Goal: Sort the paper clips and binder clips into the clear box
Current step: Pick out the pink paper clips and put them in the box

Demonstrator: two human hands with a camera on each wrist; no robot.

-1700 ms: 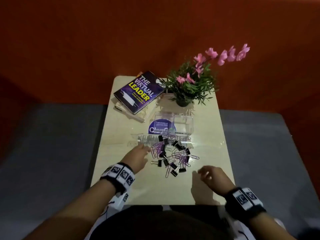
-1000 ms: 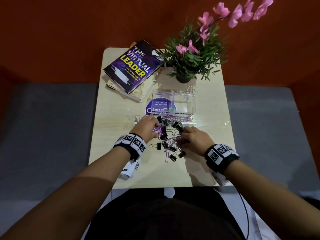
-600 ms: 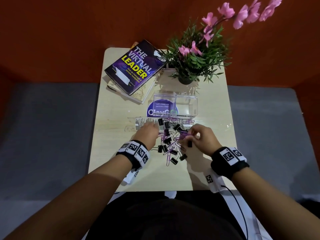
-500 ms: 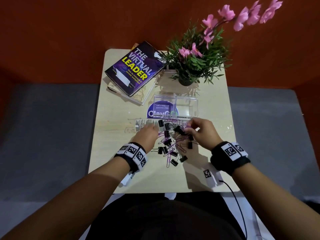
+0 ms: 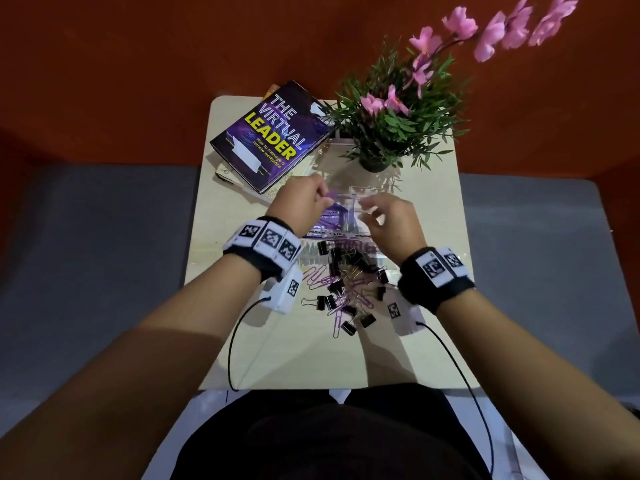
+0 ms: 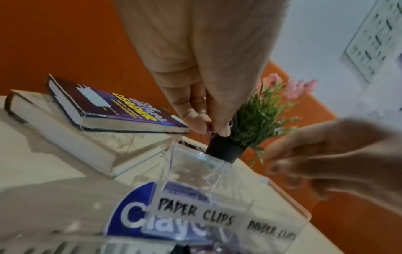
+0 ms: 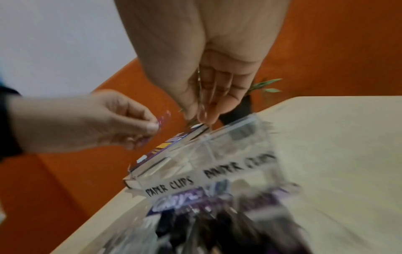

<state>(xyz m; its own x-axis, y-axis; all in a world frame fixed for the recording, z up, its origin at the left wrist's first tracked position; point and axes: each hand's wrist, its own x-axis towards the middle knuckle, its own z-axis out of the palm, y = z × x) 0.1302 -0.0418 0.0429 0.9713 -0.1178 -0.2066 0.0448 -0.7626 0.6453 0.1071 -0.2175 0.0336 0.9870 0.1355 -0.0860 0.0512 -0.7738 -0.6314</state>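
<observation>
While both hands hover over the clear box [image 5: 367,202] in the middle of the head frame, my left hand [image 5: 304,202] pinches purple paper clips [image 6: 207,132] between thumb and fingertips, above the far left corner of the box. My right hand [image 5: 391,220] hangs over the right half, fingers pointing down and loosely bunched; in the blurred right wrist view I cannot tell whether it grips anything. The box stands on the worktop [image 5: 433,306] on a round blue sticker [image 6: 130,218], its near wall lettered "PAPER CLIPS" on the left and "BINDER CLIPS" on the right. Just below it in the head frame lies the pile [image 5: 346,289] of black binder clips and purple paper clips, between my wrists. At the upper left of the worktop a purple book [image 5: 273,136] lies on another book; a potted plant [image 5: 391,112] with pink flowers stands at the upper right.
</observation>
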